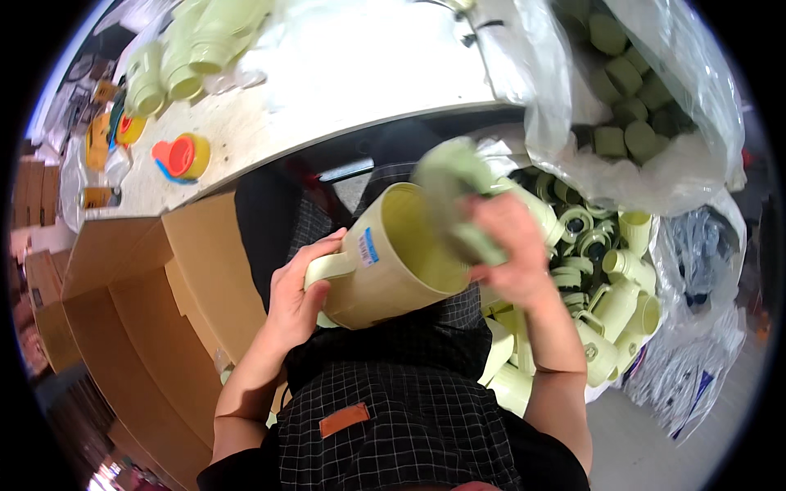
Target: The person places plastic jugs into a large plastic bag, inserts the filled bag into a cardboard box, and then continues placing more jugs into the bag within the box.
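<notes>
A large pale green jug (385,254) lies tilted over my lap, its wide mouth turned to the right and a blue-and-white sticker on its side. My left hand (296,293) is closed on it at the handle, thumb below. At the jug's mouth, my right hand (516,245) grips a darker green lid-like round part (458,200). That part is smeared by motion, so its exact shape is unclear. It overlaps the rim in view; whether it touches the rim I cannot tell.
On my right, a plastic-lined container holds pale green jugs (616,307) and green ring-shaped parts (575,222). Above it, a clear bag (565,123) contains green cups. An open cardboard box (135,327) stands left. The white table (327,98) bears green bottles (209,45) and a yellow-and-red tape roll (190,155).
</notes>
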Tool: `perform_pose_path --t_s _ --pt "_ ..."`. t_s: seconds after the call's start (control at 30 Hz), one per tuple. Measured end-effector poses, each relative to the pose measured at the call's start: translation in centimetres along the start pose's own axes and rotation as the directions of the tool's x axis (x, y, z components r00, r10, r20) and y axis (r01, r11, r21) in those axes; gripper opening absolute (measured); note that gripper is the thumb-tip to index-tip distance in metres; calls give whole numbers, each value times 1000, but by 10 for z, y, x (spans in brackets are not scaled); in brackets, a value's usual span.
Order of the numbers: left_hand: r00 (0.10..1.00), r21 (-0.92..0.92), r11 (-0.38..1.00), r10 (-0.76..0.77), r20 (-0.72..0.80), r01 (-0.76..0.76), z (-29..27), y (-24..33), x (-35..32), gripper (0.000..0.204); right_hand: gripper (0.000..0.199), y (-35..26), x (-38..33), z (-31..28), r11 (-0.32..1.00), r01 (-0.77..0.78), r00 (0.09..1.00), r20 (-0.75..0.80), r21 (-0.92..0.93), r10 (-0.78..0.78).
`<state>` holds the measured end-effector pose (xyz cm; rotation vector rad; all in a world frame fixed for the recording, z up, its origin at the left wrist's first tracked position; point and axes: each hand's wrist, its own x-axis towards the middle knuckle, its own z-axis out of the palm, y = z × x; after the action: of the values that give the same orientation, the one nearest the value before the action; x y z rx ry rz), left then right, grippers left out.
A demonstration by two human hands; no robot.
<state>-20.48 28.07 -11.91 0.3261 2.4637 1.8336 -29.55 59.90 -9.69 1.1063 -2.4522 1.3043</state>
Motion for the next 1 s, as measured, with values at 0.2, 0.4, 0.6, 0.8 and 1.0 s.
perform_pose_path --t_s 0.2,0.4,0.6,0.8,1.0 --pt "998 -74 996 -61 -13 60 -14 -4 -8 37 64 -24 5 30 976 131 984 93 176 -149" --pt "994 -133 985 -111 -16 108 -20 -6 -24 43 60 -35 9 42 972 89 991 79 219 -109" --pt "991 36 995 -90 -96 94 -6 8 -36 37 58 -47 10 36 973 -22 993 119 229 -5" --pt "1000 201 980 -2 -19 6 2 23 -39 43 79 -8 75 -13 916 -241 970 116 321 214" --pt "998 279 959 -65 12 59 7 22 -41 45 93 14 78 66 537 -732 635 705 419 316"
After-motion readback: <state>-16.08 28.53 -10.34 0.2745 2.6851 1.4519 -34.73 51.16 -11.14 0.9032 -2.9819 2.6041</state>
